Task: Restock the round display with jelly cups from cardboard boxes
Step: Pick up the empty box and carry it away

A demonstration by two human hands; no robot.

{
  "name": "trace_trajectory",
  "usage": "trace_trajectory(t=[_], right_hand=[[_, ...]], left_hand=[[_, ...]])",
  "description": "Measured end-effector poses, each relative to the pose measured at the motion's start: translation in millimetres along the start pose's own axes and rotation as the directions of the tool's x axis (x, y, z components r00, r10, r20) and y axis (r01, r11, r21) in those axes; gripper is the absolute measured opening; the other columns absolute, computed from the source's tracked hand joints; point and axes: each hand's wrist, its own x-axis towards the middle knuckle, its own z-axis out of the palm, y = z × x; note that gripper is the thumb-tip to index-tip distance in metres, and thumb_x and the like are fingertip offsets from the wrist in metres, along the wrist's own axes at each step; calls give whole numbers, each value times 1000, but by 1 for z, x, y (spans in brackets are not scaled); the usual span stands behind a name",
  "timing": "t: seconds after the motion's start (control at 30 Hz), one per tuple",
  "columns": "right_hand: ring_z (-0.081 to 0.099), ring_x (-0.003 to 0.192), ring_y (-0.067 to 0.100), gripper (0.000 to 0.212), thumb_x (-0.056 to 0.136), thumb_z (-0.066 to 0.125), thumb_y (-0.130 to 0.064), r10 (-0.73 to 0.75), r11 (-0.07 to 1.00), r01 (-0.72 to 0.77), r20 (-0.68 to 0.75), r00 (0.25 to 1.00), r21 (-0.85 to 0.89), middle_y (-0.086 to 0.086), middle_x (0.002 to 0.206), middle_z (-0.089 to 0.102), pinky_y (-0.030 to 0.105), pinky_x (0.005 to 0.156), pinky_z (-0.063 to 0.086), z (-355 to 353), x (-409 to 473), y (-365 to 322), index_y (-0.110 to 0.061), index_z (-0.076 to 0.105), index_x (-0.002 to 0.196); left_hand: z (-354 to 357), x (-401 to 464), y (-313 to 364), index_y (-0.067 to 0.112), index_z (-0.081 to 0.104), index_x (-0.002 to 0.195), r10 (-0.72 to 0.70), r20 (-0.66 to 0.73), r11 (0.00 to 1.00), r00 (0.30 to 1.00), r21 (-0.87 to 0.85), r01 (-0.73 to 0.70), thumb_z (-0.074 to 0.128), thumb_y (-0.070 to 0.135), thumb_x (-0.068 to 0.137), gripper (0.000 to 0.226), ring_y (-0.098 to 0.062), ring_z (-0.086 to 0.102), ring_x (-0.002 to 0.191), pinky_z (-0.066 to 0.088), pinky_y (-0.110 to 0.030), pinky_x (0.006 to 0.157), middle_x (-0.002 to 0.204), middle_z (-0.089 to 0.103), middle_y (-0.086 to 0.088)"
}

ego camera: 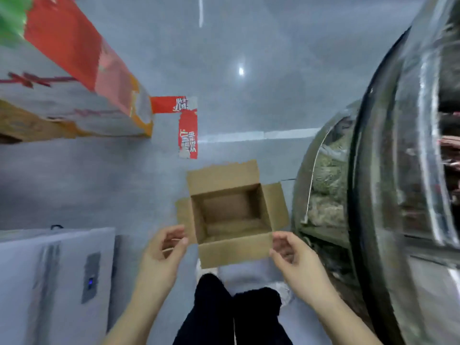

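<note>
Over at the left, a big red, white and orange printed carton (74,78) sits at the upper edge of the grey floor (112,185), and a white cabinet (57,270) stands lower down.

The person's left hand (161,255) hovers just beside the near left corner of the small brown cardboard box (231,220), fingers loosely curled and, as far as I can tell, holding nothing.

The box lies open on the floor, flaps splayed, and looks empty inside. No jelly cups show in it.

The right hand (293,257) is at the near right corner, fingers half bent. Whether its grip touches the flap I cannot tell.

Rightmost curves the round clear-walled display (388,170), with blurred stock inside.

I'd judge this box is spent. The next move calls for closing both hands on it to clear it away, then fetching a full one.
</note>
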Motion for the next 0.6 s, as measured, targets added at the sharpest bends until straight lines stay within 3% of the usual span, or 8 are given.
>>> trace_trajectory(t=[0.1,0.17,0.27,0.37,0.43,0.53,0.6], right_hand=[[58,91,19,40,84,64,-13,78,984,-87,-62,995,-155,10,107,61,30,84,45,29,97,52,-16,53,122],[54,110,26,53,84,65,-16,121,953,-147,-114,986,-264,15,123,55,31,93,42,44,155,87,-11,45,132],[42,125,36,70,83,66,-22,137,860,-209,-183,973,-465,21,135,42,39,103,37,63,220,135,-9,29,142],[46,122,37,70,85,63,-19,103,855,-211,-244,964,-473,19,136,43,42,100,40,80,259,169,-11,26,143],[54,112,37,57,88,56,-15,59,882,-189,-297,953,-432,16,129,53,40,91,44,90,271,181,-15,32,140],[59,101,38,45,90,49,-9,-2,910,-142,-348,937,-389,17,113,64,41,84,48,95,274,182,-15,41,134],[59,100,37,42,90,49,-8,-16,921,-126,-359,933,-368,17,110,65,41,83,49,92,264,168,-14,44,131]], left_hand=[[13,59,-83,27,60,88,-67,-40,997,997,26,68,60,-1,86,28,-8,59,80,41,1,62,91,64,0],[29,99,-137,24,59,93,-100,-48,993,994,56,102,60,1,87,24,-14,60,88,43,-2,67,97,64,-1],[58,152,-206,19,52,118,-194,-55,970,980,137,199,62,10,86,35,-19,55,104,46,-29,89,120,55,-3],[88,187,-249,16,38,136,-188,-29,955,982,226,190,64,15,84,58,-17,47,117,42,-41,100,133,43,-3],[103,198,-268,22,34,136,-152,7,967,988,210,147,56,6,85,57,-11,50,112,45,-35,95,132,46,0],[106,208,-275,36,34,135,-164,13,976,986,144,160,41,-4,86,63,20,51,84,39,-4,69,109,54,20],[93,211,-261,36,38,134,-184,32,979,982,91,181,40,-3,86,62,26,50,83,39,2,63,103,54,32]])
